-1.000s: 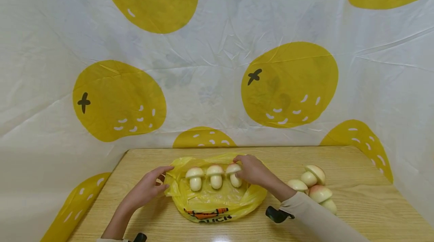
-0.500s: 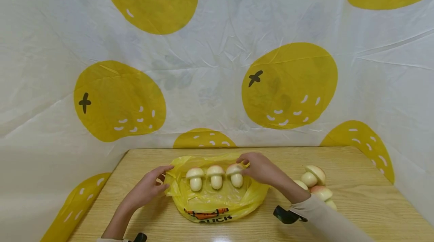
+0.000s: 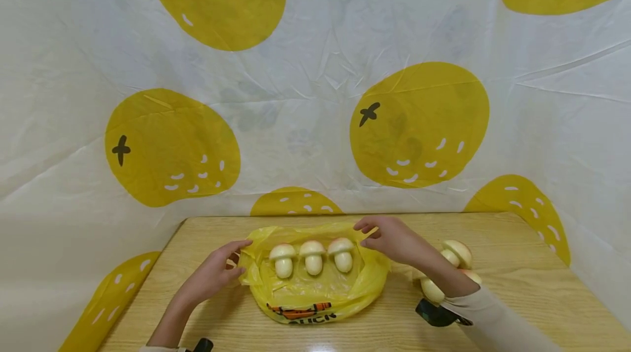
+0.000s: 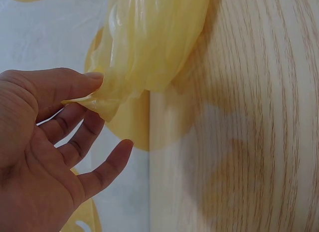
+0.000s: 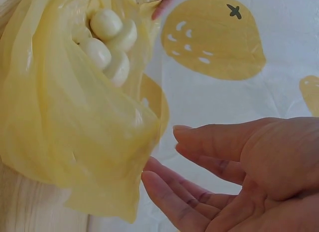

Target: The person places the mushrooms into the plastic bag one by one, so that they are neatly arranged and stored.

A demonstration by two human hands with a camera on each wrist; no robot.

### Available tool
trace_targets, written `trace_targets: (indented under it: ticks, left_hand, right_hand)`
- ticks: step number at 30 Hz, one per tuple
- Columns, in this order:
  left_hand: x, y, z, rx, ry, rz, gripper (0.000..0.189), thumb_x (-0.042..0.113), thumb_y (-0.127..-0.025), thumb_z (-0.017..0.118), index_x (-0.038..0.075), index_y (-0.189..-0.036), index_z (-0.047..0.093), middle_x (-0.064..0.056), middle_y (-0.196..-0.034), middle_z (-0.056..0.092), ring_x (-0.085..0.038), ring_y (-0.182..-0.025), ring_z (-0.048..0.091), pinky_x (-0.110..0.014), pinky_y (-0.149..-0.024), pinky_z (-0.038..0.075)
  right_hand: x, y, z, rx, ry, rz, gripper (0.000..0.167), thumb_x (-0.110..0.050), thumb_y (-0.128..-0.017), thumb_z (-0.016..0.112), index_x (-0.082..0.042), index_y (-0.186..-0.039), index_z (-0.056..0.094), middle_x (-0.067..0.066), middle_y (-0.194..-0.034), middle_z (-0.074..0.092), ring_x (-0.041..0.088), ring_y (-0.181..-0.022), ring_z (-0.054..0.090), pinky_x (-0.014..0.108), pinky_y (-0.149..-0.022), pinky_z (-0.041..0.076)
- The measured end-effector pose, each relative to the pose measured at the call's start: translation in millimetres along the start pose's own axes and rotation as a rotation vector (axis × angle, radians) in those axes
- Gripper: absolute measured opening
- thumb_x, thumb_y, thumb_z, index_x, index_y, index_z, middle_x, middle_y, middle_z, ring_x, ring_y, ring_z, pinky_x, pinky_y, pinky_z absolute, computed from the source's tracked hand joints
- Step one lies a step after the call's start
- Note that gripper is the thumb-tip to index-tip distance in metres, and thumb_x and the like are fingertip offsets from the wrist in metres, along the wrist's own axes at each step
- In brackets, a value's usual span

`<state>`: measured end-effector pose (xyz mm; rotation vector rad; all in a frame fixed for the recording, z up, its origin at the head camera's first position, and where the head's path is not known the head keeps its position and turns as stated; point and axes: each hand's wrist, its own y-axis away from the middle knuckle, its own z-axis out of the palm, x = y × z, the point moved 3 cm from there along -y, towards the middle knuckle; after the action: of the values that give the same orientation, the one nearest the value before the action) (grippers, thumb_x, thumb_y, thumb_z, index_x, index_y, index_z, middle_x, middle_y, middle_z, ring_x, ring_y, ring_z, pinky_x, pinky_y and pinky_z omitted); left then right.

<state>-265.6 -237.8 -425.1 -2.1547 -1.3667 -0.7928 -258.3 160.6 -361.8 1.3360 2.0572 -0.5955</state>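
Note:
A yellow plastic bag (image 3: 371, 280) lies spread on the table with its mouth wide. Inside, three toy mushrooms stand in a row: left mushroom (image 3: 284, 267), middle mushroom (image 3: 313, 264) and right mushroom (image 3: 343, 262), pale with pinkish cap tops. My left hand (image 3: 212, 274) pinches the bag's left edge between thumb and forefinger, as the left wrist view shows of the bag (image 4: 154, 42). Over the bag's right rim hovers my right hand (image 3: 394, 240), fingers relaxed and holding nothing. In the right wrist view, that hand (image 5: 229, 177) has a gap between thumb and fingers.
Several more toy mushrooms (image 3: 458, 253) are bunched on the wooden table (image 3: 522, 292) at the right, partly hidden by my right forearm. Behind the table hangs a white sheet (image 3: 296, 144) with yellow fruit prints.
My right hand has let go of the right mushroom and drawn away to the right, above the bag's rim. The left hand keeps its place on the bag.

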Motion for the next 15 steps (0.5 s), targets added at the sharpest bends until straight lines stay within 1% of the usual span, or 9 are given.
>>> trace_targets:
  ticks: [6,15]
  left_hand:
    - [0.0,0.7,-1.6,0.005,0.001,0.002,0.057,0.004,-0.096,0.068,0.005,-0.149,0.049,-0.017,-0.141,0.055,-0.022,-0.104,0.057,-0.041,-0.083,0.052]
    - [0.3,1.6,-0.9,0.002,-0.003,0.000,0.057,0.004,-0.096,0.068,0.005,-0.150,0.049,-0.018,-0.142,0.054,-0.022,-0.104,0.057,-0.041,-0.084,0.052]
  right_hand:
    - [0.3,7.5,-11.2,0.015,-0.007,-0.009,0.030,-0.009,-0.097,0.069,-0.005,-0.126,0.068,0.015,-0.126,0.066,0.033,-0.107,0.067,0.040,-0.083,0.058]
    - [8.5,19.1,-24.2,0.025,-0.033,-0.018,0.033,-0.007,-0.097,0.067,-0.001,-0.130,0.065,0.020,-0.129,0.065,0.030,-0.103,0.069,0.038,-0.081,0.059]
